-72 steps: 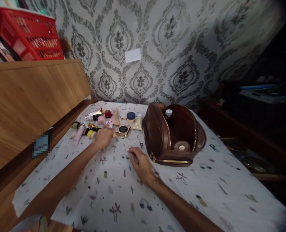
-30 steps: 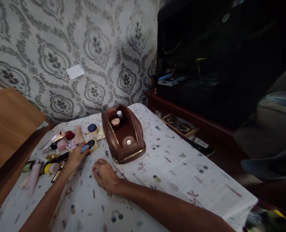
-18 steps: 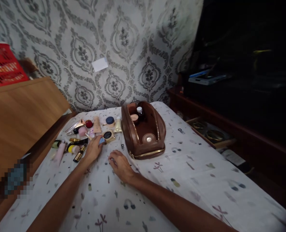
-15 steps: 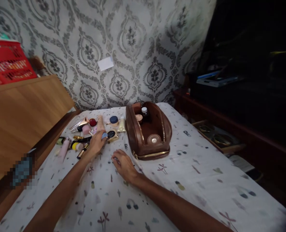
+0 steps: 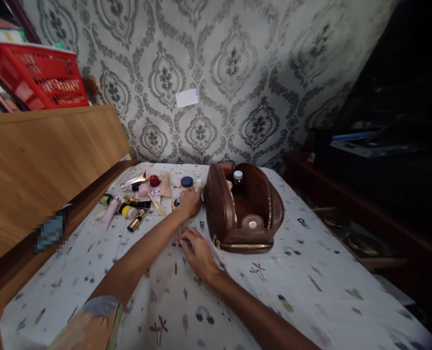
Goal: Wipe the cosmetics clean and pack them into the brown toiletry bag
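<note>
My left hand (image 5: 189, 201) reaches down over the makeup beside the bag, its fingers bent and closed. A sliver of something light blue (image 5: 178, 200) shows at its edge, and a pale cream tube (image 5: 199, 183) stands at its fingertips. What the fingers grip is hidden. Just behind is a jar with a dark blue lid (image 5: 187, 182). My right hand (image 5: 200, 255) rests on the sheet, empty, with loosely curled fingers apart. To its right a brown toiletry bag (image 5: 245, 238) stands unzipped; inside are a white-capped dark bottle (image 5: 238, 177) and a partly hidden pinkish item.
Left of my left hand lie a peach tube (image 5: 165, 184), a red round item (image 5: 154, 181), a pink tube (image 5: 111, 211), a yellow-banded bottle (image 5: 127, 210) and a black-and-gold tube (image 5: 137, 221). A wooden headboard (image 5: 55, 146) and red basket (image 5: 55, 78) stand left.
My left hand has moved right, from the middle of the makeup to the items beside the bag. My right hand stays on the sheet. The view has turned slightly left.
</note>
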Motion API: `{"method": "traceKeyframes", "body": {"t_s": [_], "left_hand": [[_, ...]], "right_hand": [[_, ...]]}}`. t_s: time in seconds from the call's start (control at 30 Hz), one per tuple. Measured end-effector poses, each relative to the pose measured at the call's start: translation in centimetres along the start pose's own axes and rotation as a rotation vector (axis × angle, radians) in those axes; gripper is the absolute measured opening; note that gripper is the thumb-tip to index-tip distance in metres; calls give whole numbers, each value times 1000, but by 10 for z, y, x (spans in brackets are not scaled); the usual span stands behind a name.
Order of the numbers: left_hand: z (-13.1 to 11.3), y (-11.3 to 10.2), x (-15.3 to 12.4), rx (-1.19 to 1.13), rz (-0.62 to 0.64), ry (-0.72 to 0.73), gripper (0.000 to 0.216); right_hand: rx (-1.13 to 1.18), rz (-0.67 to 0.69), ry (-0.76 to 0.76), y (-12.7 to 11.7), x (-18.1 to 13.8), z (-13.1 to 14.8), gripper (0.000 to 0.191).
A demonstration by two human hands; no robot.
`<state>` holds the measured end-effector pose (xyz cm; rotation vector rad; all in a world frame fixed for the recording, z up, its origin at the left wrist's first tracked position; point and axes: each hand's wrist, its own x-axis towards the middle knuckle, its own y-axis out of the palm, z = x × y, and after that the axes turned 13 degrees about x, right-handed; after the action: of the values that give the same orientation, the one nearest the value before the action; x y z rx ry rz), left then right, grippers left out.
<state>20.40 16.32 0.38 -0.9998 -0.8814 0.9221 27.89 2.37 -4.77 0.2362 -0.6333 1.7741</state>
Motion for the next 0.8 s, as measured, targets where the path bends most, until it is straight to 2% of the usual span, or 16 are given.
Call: {"method": "traceKeyframes", "body": {"t_s": [0.27, 0.43, 0.63, 0.7, 0.8], "left_hand": [[15, -17, -1, 31, -31, -24, 30], [25, -27, -32, 24, -61, -7, 25], [35, -16, -74, -19, -49, 131, 30], [47, -12, -74, -18, -49, 104, 32], [73, -4, -59, 32, -51, -40, 27]], "right_hand": [[12, 9, -1, -1, 1, 0, 14], [19, 29, 18, -2, 2, 3, 15], [14, 20, 22, -1, 3, -1, 15], [28, 27, 21, -1, 3, -3, 15], [46, 32, 24, -2, 2, -3, 16]]}}
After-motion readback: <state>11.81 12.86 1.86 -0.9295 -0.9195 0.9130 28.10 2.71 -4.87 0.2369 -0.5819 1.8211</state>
